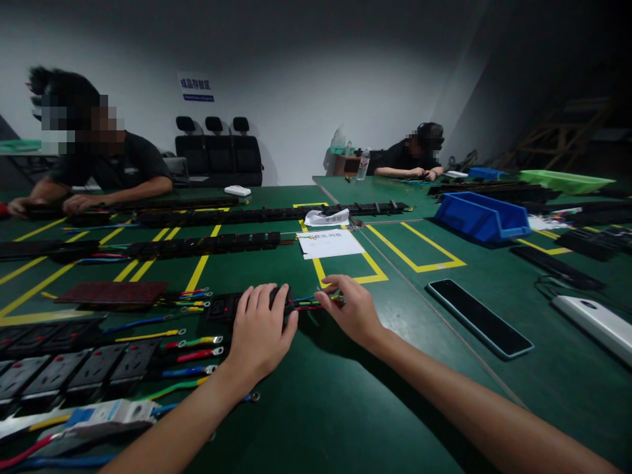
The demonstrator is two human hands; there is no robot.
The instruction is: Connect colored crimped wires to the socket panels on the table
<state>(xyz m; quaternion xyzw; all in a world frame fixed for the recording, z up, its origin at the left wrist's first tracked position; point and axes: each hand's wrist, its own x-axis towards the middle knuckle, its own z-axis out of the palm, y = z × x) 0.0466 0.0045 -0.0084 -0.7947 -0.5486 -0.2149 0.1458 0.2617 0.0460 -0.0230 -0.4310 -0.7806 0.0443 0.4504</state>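
My left hand (261,329) lies over a black socket module (220,307) on the green table, its fingers curled round the far side. Coloured wires (306,304), red, green and darker ones, come out of the module's right end. Their far ends are pinched between the thumb and fingers of my right hand (353,309), which partly hides the tips. Left of my left hand, short wires with ring terminals (202,304) stick out from a dark red strip (111,293). Nearer me are black socket strips (83,372) with red, blue and yellow-green leads.
A phone (478,317) and a white device (595,322) lie at right, with a blue bin (481,217) beyond. Long socket strips (207,245) and a paper sheet (330,243) are ahead. Two people (111,161) work across the table.
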